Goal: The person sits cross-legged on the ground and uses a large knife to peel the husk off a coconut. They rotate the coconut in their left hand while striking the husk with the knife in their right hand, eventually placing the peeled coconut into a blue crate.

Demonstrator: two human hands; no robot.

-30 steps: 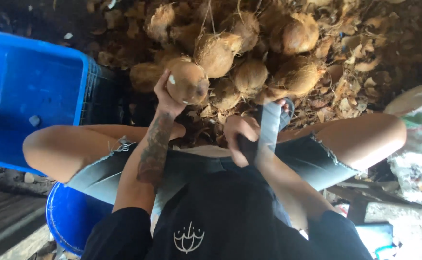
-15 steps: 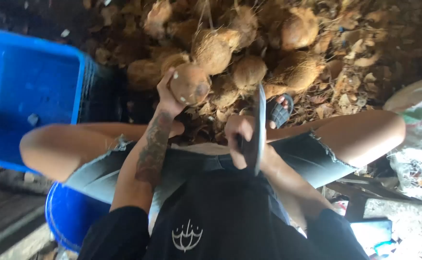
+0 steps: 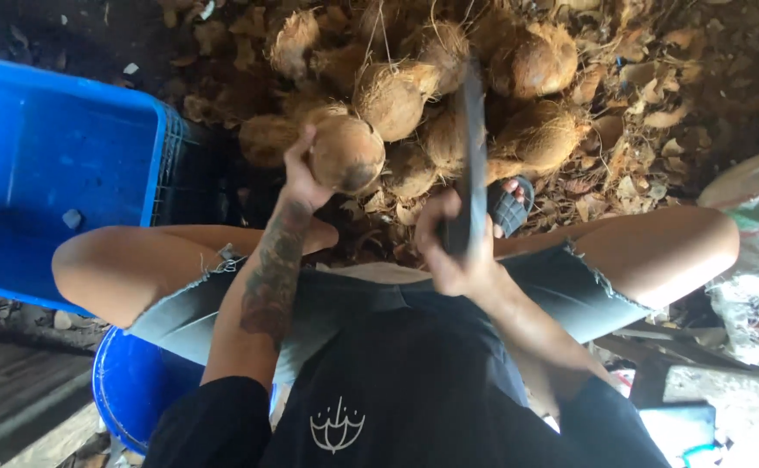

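blade: your right hand (image 3: 453, 251) has raised the knife (image 3: 470, 147) upright | coconut (image 3: 346, 152): your left hand (image 3: 301, 178) keeps it level

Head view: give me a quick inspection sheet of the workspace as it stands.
Surface: bare ground strewn with dry brown husk scraps.
Job's things: round brown husked coconut; long dark flat blade, raised edge-on.
Clutter: pile of brown fibrous coconuts; blue plastic crate; blue round bucket; dark sandal.
Grippers: left hand holds the coconut; right hand grips the blade's handle.
Cables: nothing seen.
Surroundings: pale sack.
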